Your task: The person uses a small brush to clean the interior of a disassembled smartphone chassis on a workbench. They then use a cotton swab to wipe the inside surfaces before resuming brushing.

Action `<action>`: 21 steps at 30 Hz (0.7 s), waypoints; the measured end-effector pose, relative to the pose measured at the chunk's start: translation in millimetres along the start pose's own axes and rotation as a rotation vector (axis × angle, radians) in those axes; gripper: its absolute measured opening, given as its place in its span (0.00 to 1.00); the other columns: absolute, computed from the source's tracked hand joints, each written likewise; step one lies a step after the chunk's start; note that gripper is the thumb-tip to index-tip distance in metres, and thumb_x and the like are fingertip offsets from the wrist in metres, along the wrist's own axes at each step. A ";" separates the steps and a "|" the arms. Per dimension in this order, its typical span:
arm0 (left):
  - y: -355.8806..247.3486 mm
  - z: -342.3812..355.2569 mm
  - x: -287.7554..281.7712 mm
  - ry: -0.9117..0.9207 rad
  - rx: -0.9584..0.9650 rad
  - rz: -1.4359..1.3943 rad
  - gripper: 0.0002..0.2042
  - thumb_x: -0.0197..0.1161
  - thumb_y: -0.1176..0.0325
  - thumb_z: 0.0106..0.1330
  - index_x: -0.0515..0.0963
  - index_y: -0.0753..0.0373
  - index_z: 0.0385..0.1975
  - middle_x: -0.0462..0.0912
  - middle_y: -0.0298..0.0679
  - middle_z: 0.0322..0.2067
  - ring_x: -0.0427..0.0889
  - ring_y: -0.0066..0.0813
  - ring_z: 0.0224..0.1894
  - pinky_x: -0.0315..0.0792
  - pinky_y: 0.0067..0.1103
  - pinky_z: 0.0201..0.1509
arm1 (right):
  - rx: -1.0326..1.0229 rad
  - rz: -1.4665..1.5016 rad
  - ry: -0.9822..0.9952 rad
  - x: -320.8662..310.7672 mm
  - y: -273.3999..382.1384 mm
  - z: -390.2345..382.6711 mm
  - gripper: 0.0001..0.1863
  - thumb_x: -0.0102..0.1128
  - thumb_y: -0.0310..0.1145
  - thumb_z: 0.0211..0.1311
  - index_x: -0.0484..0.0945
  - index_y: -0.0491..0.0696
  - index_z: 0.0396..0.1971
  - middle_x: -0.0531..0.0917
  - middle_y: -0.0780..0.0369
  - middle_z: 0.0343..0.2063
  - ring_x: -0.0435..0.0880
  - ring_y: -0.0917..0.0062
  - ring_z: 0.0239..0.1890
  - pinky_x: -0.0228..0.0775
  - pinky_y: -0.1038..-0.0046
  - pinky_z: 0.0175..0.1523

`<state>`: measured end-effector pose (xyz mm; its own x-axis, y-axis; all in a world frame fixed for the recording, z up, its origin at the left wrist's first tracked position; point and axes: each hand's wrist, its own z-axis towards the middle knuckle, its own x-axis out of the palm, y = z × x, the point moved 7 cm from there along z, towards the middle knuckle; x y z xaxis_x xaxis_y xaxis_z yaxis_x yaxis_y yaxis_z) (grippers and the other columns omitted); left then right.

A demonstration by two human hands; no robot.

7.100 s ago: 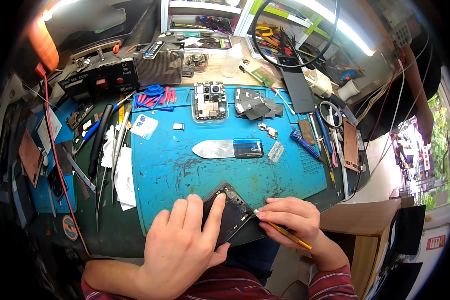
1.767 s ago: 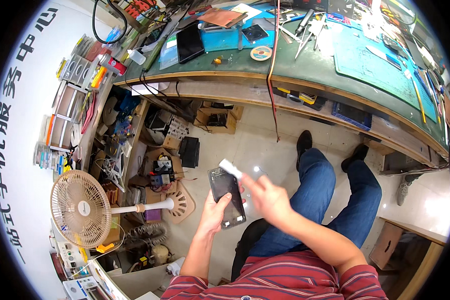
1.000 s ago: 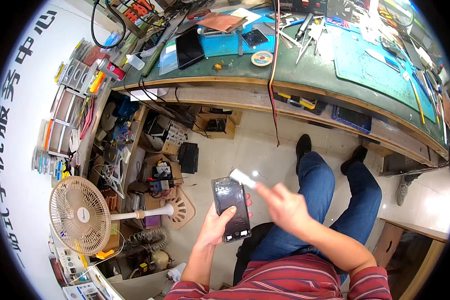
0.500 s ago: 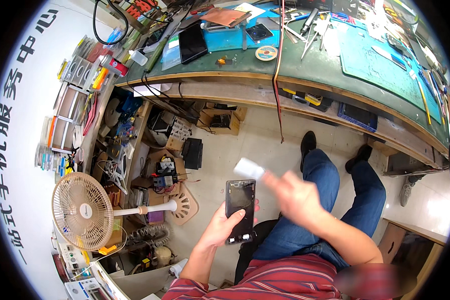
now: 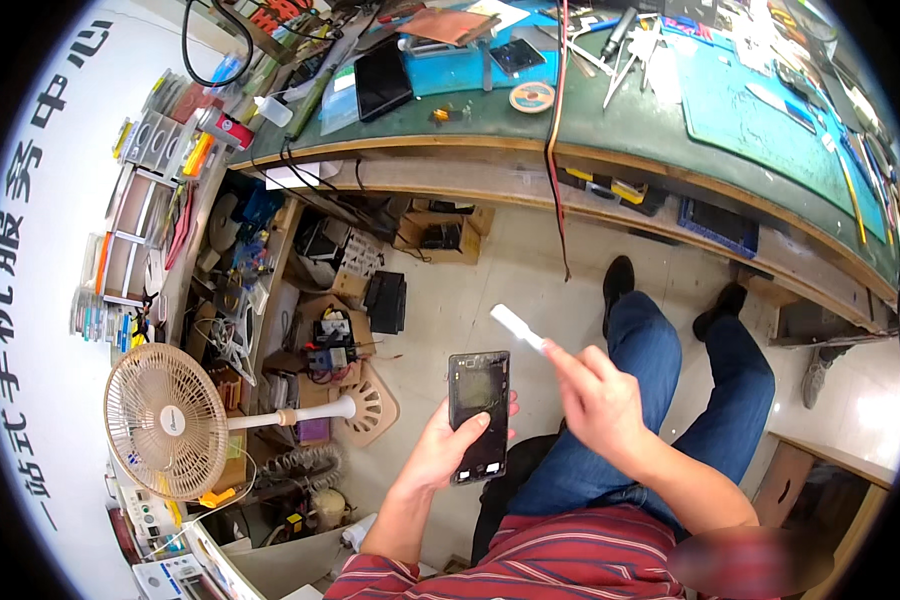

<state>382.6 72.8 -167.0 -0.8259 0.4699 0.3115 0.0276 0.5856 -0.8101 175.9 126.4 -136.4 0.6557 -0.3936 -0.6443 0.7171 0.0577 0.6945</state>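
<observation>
My left hand (image 5: 448,442) grips a dark phone frame (image 5: 478,425) from the left side, thumb lying across its face and fingertips showing past the right edge. The frame looks scuffed, with small bright parts near its lower end. Up and to the right, my right hand (image 5: 600,400) pinches the thin end of a white tool (image 5: 516,326) that looks like a small brush. Its wider end points up and left, apart from the phone frame. Both hands are over my lap, in front of the workbench.
The green workbench (image 5: 430,128) carries a black tablet (image 5: 383,84), a solder wick spool (image 5: 531,97), tweezers and mats. Red and black cables (image 5: 556,190) hang over its edge. A beige fan (image 5: 170,421) and cluttered shelves stand left; a wooden cabinet (image 5: 780,485) stands right.
The blurred right hand has come into focus, shifting slightly right and down with the white tool, which now shows narrower. The phone frame has risen slightly in my left hand.
</observation>
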 end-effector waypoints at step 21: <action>-9.2 -2.7 -5.4 -0.001 0.087 -0.038 0.21 0.55 0.75 0.81 0.65 0.67 0.71 0.79 0.54 0.65 0.84 0.43 0.64 0.85 0.41 0.64 | -0.138 -0.071 0.046 -13.6 10.9 0.0 0.35 0.67 0.22 0.52 0.82 0.58 0.64 0.73 0.65 0.29 0.83 0.72 0.23 0.80 0.68 0.28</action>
<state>388.3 66.5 -159.9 -0.8261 0.4477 0.3423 -0.0526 0.5435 -0.8378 174.8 132.4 -120.1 0.6104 -0.3586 -0.7063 0.7854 0.1584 0.5984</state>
